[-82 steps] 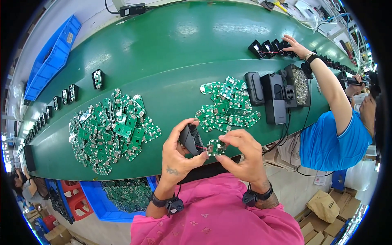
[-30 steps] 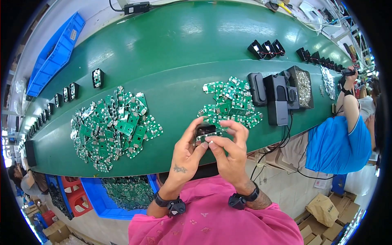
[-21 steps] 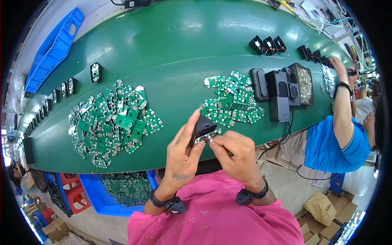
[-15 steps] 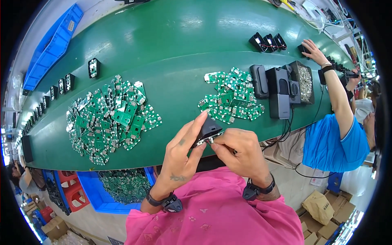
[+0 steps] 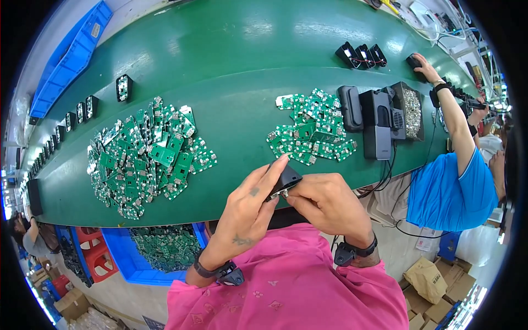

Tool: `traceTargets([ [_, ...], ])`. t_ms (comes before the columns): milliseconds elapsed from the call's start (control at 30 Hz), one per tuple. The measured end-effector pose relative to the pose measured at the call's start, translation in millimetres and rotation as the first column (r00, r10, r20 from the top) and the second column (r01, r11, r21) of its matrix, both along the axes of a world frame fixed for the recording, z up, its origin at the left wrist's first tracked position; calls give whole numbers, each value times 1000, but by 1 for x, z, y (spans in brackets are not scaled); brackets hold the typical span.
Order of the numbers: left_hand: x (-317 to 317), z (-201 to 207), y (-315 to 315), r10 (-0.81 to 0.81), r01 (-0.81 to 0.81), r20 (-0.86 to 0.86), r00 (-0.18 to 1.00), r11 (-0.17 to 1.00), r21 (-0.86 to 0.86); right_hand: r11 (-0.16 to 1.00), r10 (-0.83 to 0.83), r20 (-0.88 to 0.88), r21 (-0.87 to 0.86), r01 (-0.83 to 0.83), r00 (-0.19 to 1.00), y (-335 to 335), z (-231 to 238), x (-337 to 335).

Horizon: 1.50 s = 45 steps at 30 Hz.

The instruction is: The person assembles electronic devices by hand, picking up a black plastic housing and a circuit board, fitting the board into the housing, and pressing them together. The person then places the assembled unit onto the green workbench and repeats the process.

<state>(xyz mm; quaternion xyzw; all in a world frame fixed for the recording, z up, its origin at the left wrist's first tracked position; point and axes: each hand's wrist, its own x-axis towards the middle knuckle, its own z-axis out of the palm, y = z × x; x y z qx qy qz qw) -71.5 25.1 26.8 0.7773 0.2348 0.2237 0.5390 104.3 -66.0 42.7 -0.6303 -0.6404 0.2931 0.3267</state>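
Observation:
Just beyond the near edge of the bench, my left hand [image 5: 245,206] grips a black plastic housing [image 5: 289,177], tilted, with its open side facing down toward me. A strip of circuit board and a small whitish part [image 5: 284,193] show at that opening. My right hand [image 5: 328,204] is closed, thumb and forefinger pinched together right beside the whitish part; what lies between those fingertips is hidden. Past my hands lies a loose heap of green circuit boards [image 5: 316,129], and a larger heap of green circuit boards [image 5: 146,159] spreads to the left.
Black housings with boards [image 5: 124,88] line the far left. Three black housings [image 5: 363,56], dark speaker-like devices [image 5: 376,126] and a box of small metal parts [image 5: 411,113] stand right, near a co-worker's arm [image 5: 454,118]. A blue bin of boards [image 5: 146,269] sits below the bench.
The housing has tipped a little in my left hand, so less of the board shows. My right fingertips have moved slightly down. The co-worker's hand has shifted a little at the far right.

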Motion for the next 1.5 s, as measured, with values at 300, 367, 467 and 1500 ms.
traceTargets([
  [300,4,-4,-6,78,-74,-51,996,994,76,988,-137,-39,-76,133,990,2,-1,-10],
  [367,7,-10,-9,104,-99,-58,993,991,92,982,-185,30,-38,186,982,3,-7,-13],
  [467,9,-20,-11,133,-131,-21,991,987,91,974,-213,48,-73,216,976,3,-12,-17],
  [1500,4,-27,-3,95,-38,79,992,841,-540,894,-431,-605,-183,410,669,-3,-38,-9],
])
